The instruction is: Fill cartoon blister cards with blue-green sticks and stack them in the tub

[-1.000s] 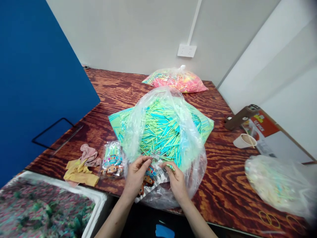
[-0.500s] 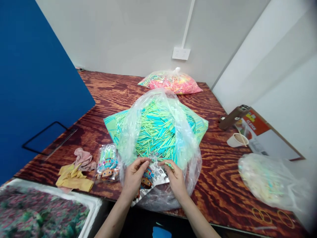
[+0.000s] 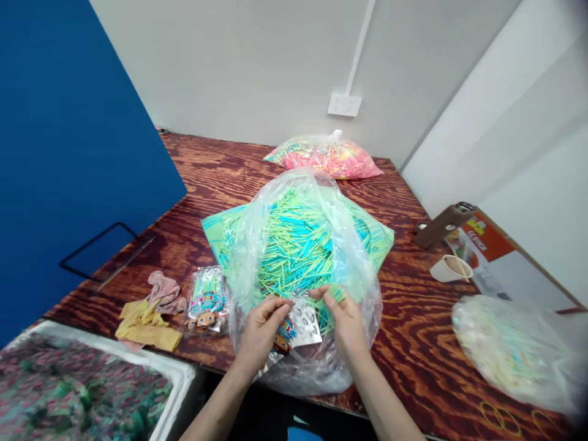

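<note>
A: What is the left hand (image 3: 261, 334) doing?

B: Its thumb and fingers pinch the small printed packet (image 3: 307, 321) near its upper edge. The packet slants between the two hands, over the near side of the big clear bag (image 3: 362, 349).

A: And the right hand (image 3: 348, 320)?

B: It is curled around a bunch of green sticks (image 3: 337, 294), the thumb and forefinger reaching toward the packet's upper end. Whether those fingertips touch the packet, one cannot tell.

A: What does the big bag hold?

B: A heap of loose green and blue sticks (image 3: 294, 242), showing through its wide mouth just beyond the hands. The bag sits on the wood-grained table (image 3: 404, 355).

A: Anything to the person's left?

B: A filled packet (image 3: 206, 300) lies flat just beside the big bag, green sticks inside. Past it are a pink cloth (image 3: 165, 293) and a yellow cloth (image 3: 149, 329), touching.

A: And farther off?

B: A tied bag (image 3: 337, 164) of pink and multicoloured sticks lies behind; a paper cup (image 3: 445, 269) stands on the right, near a tilted brown flask (image 3: 441, 228).
</note>
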`<state>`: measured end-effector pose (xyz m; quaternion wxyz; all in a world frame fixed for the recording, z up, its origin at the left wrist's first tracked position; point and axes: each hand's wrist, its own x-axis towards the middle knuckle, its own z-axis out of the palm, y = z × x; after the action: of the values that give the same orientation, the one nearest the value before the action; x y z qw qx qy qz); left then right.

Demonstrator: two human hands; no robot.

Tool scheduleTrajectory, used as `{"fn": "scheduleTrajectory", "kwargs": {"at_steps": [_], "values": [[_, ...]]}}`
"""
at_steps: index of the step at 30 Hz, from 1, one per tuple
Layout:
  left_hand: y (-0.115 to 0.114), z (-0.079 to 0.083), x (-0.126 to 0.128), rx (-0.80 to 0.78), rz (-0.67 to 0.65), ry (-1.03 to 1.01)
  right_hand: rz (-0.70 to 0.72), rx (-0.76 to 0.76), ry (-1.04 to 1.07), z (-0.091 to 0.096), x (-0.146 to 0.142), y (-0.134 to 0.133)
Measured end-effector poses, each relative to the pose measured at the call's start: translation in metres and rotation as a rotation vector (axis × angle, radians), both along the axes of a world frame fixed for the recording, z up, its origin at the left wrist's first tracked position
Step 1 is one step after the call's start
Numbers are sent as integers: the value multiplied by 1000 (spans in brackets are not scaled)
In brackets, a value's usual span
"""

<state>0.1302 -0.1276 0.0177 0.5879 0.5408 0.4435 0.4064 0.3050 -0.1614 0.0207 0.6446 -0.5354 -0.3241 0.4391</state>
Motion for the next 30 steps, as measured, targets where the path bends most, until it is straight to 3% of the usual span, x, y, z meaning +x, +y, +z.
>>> {"fn": "scheduleTrajectory", "kwargs": {"at_steps": [3, 7, 11, 22, 30], "values": [[-3, 0, 3, 15, -31, -7, -45, 49, 252, 27, 3, 21], [-8, 1, 6, 24, -68, -31, 54, 73, 429, 51, -6, 36], [-9, 2, 6, 8, -28, -57, 120, 40, 458, 50, -18, 29], [-11, 0, 8, -26, -24, -34, 72, 58, 432, 52, -15, 14], [-12, -2, 7, -10, -92, -22, 84, 48, 437, 54, -11, 14]]}}
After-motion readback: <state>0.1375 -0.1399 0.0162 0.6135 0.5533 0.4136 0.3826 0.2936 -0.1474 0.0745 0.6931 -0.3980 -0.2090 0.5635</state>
